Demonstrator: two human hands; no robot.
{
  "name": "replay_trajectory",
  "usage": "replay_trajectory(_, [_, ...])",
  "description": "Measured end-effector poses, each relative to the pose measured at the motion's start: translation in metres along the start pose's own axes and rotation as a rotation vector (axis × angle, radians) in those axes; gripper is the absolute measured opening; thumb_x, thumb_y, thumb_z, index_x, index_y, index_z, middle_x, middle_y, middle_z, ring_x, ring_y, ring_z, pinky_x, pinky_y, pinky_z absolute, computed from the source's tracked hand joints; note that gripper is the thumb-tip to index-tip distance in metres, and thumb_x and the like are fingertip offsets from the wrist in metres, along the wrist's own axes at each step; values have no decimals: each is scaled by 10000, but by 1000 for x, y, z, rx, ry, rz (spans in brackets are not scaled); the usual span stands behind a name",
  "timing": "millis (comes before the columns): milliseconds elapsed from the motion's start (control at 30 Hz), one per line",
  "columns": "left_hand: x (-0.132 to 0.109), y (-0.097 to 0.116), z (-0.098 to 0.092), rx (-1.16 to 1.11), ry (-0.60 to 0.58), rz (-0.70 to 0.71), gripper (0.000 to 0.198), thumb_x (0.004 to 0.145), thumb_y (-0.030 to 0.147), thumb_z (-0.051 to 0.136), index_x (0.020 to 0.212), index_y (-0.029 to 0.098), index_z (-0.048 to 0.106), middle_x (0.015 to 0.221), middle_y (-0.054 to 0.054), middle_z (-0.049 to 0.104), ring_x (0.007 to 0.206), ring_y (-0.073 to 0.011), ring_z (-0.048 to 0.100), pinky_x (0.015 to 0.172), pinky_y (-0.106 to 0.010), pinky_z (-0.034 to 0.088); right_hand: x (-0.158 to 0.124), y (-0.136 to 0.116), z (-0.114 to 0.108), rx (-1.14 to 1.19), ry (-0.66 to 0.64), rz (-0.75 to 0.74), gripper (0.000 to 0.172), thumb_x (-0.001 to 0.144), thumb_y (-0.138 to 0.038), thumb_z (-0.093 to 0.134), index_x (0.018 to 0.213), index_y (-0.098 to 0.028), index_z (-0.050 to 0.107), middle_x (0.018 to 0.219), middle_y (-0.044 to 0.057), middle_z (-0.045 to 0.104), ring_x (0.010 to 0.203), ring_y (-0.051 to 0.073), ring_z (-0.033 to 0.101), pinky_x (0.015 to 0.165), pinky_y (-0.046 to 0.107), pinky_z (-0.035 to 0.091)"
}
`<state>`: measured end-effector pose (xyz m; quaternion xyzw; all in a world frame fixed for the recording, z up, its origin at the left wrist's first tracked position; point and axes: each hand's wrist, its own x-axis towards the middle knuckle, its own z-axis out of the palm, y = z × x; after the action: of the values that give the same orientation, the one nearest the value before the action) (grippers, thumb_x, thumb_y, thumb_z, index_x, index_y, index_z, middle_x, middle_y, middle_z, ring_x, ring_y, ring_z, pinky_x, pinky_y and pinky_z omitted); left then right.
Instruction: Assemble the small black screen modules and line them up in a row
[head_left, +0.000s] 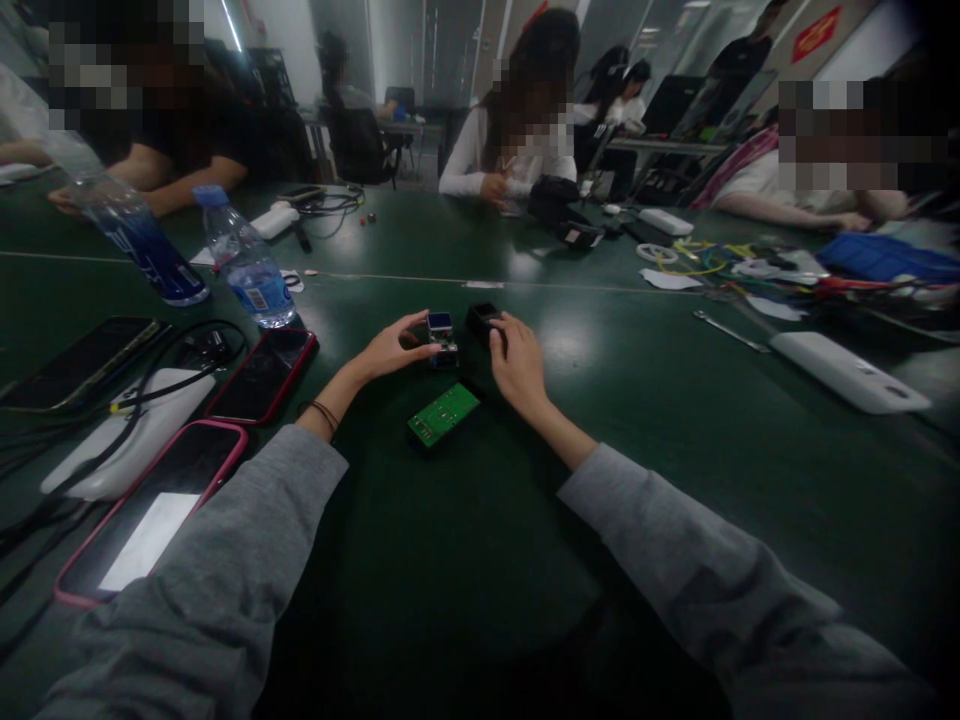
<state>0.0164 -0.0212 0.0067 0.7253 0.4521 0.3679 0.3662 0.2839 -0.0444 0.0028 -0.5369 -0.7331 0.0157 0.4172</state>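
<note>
From far off, I look through the head camera at two bare hands over a dark green tabletop (637,480). The left hand (391,350) has its thumb and pointing finger pinched on a small, blocky gadget with a shiny dark screen and pale edges (442,340). I see the gadget near the middle, between the two hands.

The right hand (520,365) bends its fingers over the near right side of a little black box (482,317). They seem to touch it, but I can't tell if they grip it (the fingertips are partly tucked away).

What matters most to me is how these two small things sit. The black box is just right of the gadget and a tiny bit farther from me, with a thin gap between them. The left hand is nearer the gadget, and the right hand is nearer the box.

Closer to me lies a flat green circuit board (444,414), shaped like a rectangle. Its long way slants from near left to far right, and neither hand touches it.

Off to the left, I see a black phone in a red case (264,375) and a clear plastic bottle with a blue cap (246,265).
</note>
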Motion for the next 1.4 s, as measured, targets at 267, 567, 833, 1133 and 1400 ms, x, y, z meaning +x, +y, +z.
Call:
replay_trajectory(267, [-2, 5, -2, 7, -88, 5, 1124, 706, 413, 947, 1655, 217, 376, 1638, -234, 450, 1336, -411, 586, 1062, -579, 532, 0, -7, -5, 47, -7, -84, 497, 1127, -433, 281, 1208, -210, 717, 1290, 146, 655, 1199, 317, 595, 1067, 543, 510])
replay_trajectory(567, [-2, 5, -3, -7, -112, 18, 1159, 678, 421, 964, 1657, 254, 366, 1682, -206, 393, 1360, -412, 564, 1099, -595, 505, 0, -13, -8, 62, -49, -120, 559, 1132, -521, 254, 1200, -236, 731, 1260, 136, 629, 1196, 309, 589, 1044, 522, 521])
replay_trajectory(833, [-1, 3, -8, -11, -133, 29, 1072, 719, 414, 925, 1643, 266, 402, 1601, -198, 513, 1312, -392, 605, 995, -531, 563, -21, -38, -30, 221, -76, -205, 439, 1121, -516, 336, 1347, -272, 623, 1388, 103, 636, 1337, 295, 556, 1134, 536, 463])
replay_trajectory(1133, [-1, 4, -9, -58, -144, 5, 1105, 696, 419, 932, 1649, 269, 393, 1706, -202, 375, 1350, -408, 592, 978, -511, 569, -51, -43, -59, 454, -624, -249, 706, 968, -647, 708, 1523, -275, 480, 1472, 124, 571, 1337, 322, 579, 1120, 566, 510])
replay_trajectory(1400, [-2, 2, -10, -65, -140, 4, 1081, 703, 373, 930, 1644, 278, 407, 1696, -209, 389, 1336, -412, 608, 971, -542, 575, -74, -22, -85, 424, -594, -193, 604, 964, -425, 759, 1492, -311, 490, 1411, 102, 589, 1298, 325, 603, 1105, 611, 535])
